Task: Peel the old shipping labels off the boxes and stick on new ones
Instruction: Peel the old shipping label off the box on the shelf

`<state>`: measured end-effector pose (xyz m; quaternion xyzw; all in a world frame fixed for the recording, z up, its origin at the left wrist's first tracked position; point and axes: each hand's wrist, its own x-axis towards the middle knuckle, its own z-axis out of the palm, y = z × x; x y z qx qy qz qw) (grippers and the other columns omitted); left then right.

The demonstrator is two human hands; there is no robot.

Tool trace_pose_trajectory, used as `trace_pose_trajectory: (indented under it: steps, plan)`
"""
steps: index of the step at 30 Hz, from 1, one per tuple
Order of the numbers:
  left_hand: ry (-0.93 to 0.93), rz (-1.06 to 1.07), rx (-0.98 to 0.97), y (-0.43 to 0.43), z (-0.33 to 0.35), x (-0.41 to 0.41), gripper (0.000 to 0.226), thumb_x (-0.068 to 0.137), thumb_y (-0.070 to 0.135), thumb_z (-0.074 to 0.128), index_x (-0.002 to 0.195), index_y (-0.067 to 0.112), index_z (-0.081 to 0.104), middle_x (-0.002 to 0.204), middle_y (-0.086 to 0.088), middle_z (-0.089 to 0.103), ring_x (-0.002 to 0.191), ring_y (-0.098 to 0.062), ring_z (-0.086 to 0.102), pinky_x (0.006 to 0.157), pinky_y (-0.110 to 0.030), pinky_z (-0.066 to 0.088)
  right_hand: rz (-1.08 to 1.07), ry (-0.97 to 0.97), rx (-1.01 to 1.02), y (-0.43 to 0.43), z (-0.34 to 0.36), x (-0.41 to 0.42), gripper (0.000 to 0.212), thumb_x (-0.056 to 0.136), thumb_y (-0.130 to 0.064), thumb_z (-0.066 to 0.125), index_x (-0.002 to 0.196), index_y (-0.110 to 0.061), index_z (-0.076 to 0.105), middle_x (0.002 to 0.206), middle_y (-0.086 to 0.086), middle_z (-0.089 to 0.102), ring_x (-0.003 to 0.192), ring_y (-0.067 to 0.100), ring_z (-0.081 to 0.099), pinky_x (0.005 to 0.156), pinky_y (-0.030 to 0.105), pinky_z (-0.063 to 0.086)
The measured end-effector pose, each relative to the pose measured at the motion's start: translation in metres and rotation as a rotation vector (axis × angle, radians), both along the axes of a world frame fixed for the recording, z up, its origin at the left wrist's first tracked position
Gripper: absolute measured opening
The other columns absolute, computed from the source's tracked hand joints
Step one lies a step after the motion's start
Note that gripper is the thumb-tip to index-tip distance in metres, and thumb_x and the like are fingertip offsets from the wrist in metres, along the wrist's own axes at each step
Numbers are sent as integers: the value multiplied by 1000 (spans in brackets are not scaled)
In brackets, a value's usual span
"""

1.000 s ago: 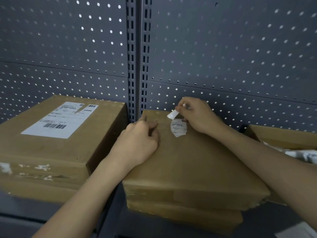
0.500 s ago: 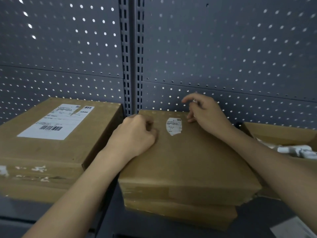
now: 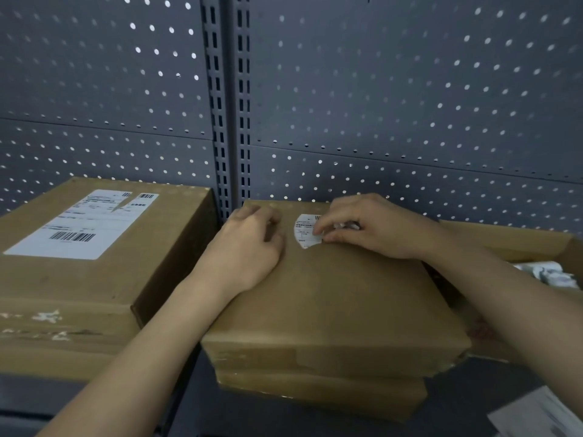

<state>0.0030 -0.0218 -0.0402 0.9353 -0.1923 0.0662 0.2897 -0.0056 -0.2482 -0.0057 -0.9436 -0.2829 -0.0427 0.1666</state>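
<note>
Where the grey metal shelf [image 3: 473, 402] meets the perforated back panel [image 3: 410, 89], a flat cardboard box [image 3: 340, 304] lies on top of a second flat box [image 3: 315, 394]. Plain brown card, matte, with the front corner on the right crushed and frayed. Its long axis runs from the person toward the back panel.

The label remnant [image 3: 303, 232] sits on the far part of the box top: white paper with fine print, taller than wide. Barcode end toward the panel, torn rounded end toward the person.

Left hand [image 3: 249, 247] rests knuckles-up on the box top just left of the remnant. Fingers curled under, nothing seen in them; forearm enters from the lower left.

Right hand [image 3: 372, 230] comes in from the right, wrist low over the box. Its fingers are bent, and thumb and forefinger pinch at the remnant's right edge. A small white scrap [image 3: 348, 225] shows among the curled fingers. The hands are apart, with the remnant between them.

To the left, beyond the slotted upright [image 3: 225, 121], stands a larger box [image 3: 104, 288] with a rectangular white label [image 3: 80, 228] on top, barcode toward the person, one far corner slit. To the right is an open carton [image 3: 517, 241] holding crumpled white paper [image 3: 549, 274]. A white sheet [image 3: 542, 416] lies at the lower right.
</note>
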Motion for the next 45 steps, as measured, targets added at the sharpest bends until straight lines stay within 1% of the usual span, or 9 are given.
trace_pose_trajectory:
  steps: [11,17,21,24,30,34,38,42,45]
  plan:
    - [-8,32,19,-3,-1,-1,29,97,36,46,124,28,50,133,3,45,125,-21,43,100,-42,42,29,-115,-205,9,-6,3,19,93,-40,35,94,-36,53,101,-20,51,87,8,53,73,42,51]
    - [-13,40,34,-3,-1,-1,27,98,33,44,123,27,51,134,3,45,124,-22,44,98,-37,38,52,-90,-211,21,-4,14,14,94,-37,37,93,-38,52,98,-24,48,83,4,52,72,33,47]
    - [-21,40,9,-1,-1,2,26,97,28,45,122,26,53,130,3,49,123,-22,45,94,-34,38,32,-88,-198,33,-4,20,12,98,-27,44,92,-33,52,97,-18,50,85,10,55,75,38,49]
    - [-11,25,-22,0,-1,2,29,97,22,44,124,27,55,131,4,51,122,-22,47,95,-33,39,-17,-80,-88,32,-7,24,15,98,-22,49,89,-33,48,90,-17,48,84,8,52,76,39,48]
    - [-4,17,-56,2,0,0,38,95,12,41,127,26,56,134,6,51,127,-19,44,102,-34,37,-170,-71,172,31,-13,25,14,101,-20,45,90,-26,50,76,-18,53,70,-5,50,61,19,36]
    - [16,33,-62,1,0,-1,38,96,14,41,128,29,56,135,6,49,127,-20,44,105,-37,37,-330,21,549,24,-12,26,12,101,-21,42,91,-20,49,83,-2,67,64,16,64,49,30,44]
    - [14,36,-61,1,-2,1,38,95,14,41,126,29,56,133,5,51,126,-21,46,104,-37,38,-269,126,840,20,-10,21,6,97,-6,51,92,-9,53,91,10,66,76,26,72,43,30,49]
    - [10,31,-60,1,-3,2,37,96,14,39,127,28,56,135,4,50,126,-21,46,104,-35,38,-326,86,811,19,-10,19,21,93,0,50,99,-12,66,72,8,62,59,18,60,45,28,47]
    - [15,32,-60,2,-4,3,39,96,13,39,127,30,55,137,4,49,128,-23,45,106,-37,37,-382,148,779,21,-9,16,25,92,-3,48,87,-14,70,62,4,51,56,18,47,46,27,38]
